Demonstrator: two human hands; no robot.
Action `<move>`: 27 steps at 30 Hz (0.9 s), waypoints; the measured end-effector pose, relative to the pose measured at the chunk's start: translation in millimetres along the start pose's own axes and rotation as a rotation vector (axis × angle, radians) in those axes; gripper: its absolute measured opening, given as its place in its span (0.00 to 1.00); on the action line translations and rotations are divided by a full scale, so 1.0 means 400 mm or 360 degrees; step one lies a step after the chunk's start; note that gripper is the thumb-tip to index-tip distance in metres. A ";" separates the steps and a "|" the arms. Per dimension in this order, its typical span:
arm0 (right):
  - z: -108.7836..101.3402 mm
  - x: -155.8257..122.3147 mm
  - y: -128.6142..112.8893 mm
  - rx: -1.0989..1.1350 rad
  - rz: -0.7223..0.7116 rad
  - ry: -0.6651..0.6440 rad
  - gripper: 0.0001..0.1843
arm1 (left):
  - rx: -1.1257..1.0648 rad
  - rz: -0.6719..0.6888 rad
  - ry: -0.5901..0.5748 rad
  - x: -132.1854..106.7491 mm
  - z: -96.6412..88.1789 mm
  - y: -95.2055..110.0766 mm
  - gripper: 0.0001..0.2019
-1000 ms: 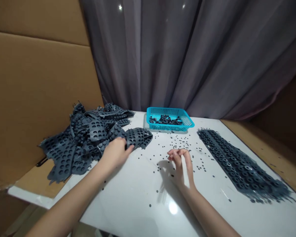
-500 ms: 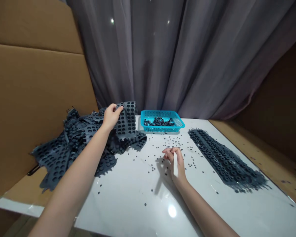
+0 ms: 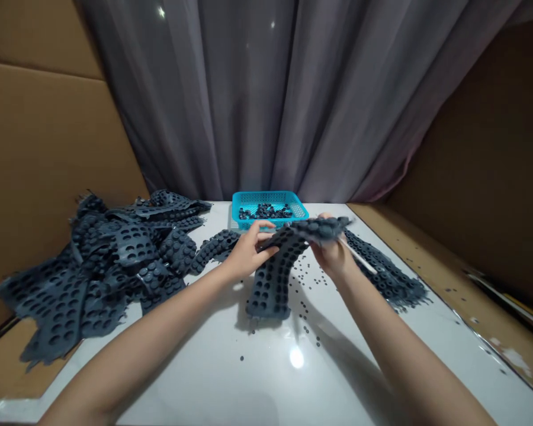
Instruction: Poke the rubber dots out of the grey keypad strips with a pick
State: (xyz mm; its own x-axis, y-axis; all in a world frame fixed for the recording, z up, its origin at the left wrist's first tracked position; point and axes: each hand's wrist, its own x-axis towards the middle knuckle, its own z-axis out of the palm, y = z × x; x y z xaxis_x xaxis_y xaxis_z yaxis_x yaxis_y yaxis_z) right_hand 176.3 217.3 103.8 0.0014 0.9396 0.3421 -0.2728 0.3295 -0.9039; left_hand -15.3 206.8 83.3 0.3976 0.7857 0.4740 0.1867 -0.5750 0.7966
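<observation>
A dark grey rubber sheet (image 3: 270, 284) with rows of round dimples hangs bent above the white table, its lower end near the tabletop. My left hand (image 3: 251, 251) is closed on the sheet's left edge. At the sheet's raised right part, my right hand (image 3: 333, 254) grips it from below, its fingers partly hidden. A thin white stick (image 3: 359, 258) also sticks out of my right hand, pointing down to the right. A heap of similar dimpled sheets (image 3: 128, 242) lies to the left of my left hand.
A blue plastic basket (image 3: 305, 209) with small black pieces stands at the back. Behind my right wrist lie more studded rubber sheets (image 3: 391, 272). Small dark discs are scattered over the white table (image 3: 195, 367). Cardboard walls (image 3: 39, 142) flank both sides, with a grey curtain (image 3: 240, 106) behind.
My left hand has brought a sheet from the left heap to the middle. My right hand, previously holding only the white stick, has risen and now grips the sheet too. The view has shifted right.
</observation>
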 end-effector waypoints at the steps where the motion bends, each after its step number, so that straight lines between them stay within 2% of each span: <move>1: -0.008 0.014 -0.012 -0.0012 -0.0002 0.0034 0.27 | -0.0013 -0.0007 -0.0008 0.013 0.007 -0.009 0.18; 3: -0.019 0.036 -0.033 -0.0043 -0.0005 0.0039 0.26 | 0.0001 -0.0003 0.0008 0.048 0.009 -0.027 0.16; 5: -0.025 0.044 -0.049 -0.0083 -0.0035 -0.0009 0.25 | 0.0072 0.0009 0.0075 0.083 0.003 -0.044 0.10; 8: -0.035 0.007 -0.052 -0.0211 -0.0108 -0.0135 0.25 | 0.0206 0.0007 0.0170 0.095 0.000 -0.075 0.08; 11: -0.061 -0.100 -0.014 -0.0531 -0.0099 -0.0392 0.22 | 0.0326 -0.0029 0.0087 0.040 0.015 -0.120 0.12; 14: -0.098 -0.236 0.043 -0.0787 0.0035 -0.0724 0.15 | 0.0449 -0.0097 -0.0159 -0.047 0.028 -0.160 0.17; 16: -0.120 -0.307 0.068 -0.0989 0.0046 -0.0933 0.14 | 0.0527 -0.0142 -0.0290 -0.096 0.026 -0.168 0.21; 18: -0.136 -0.342 0.073 -0.1054 -0.0003 -0.1058 0.13 | 0.0602 -0.0182 -0.0353 -0.126 0.018 -0.158 0.22; 20: -0.145 -0.342 0.062 -0.1032 -0.0015 -0.1013 0.11 | 0.0663 -0.0207 -0.0383 -0.142 0.016 -0.133 0.20; 22: -0.149 -0.319 0.045 -0.1051 0.0031 -0.0839 0.20 | 0.0692 -0.0209 -0.0424 -0.153 0.028 -0.102 0.17; 24: -0.149 -0.295 0.034 -0.1161 0.0066 -0.0723 0.24 | 0.0710 -0.0200 -0.0517 -0.165 0.055 -0.074 0.21; 27: -0.149 -0.291 0.038 -0.1249 -0.0011 -0.0769 0.20 | 0.0741 -0.0208 -0.0666 -0.187 0.105 -0.047 0.28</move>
State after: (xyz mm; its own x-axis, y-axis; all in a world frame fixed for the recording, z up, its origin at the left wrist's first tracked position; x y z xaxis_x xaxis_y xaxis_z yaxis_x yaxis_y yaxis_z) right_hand 229.5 118.6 34.9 -0.4495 0.8550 0.2586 0.4566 0.4688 -0.7561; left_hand -10.9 149.3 17.1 0.6449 0.7544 0.1223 0.5908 -0.5935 0.5465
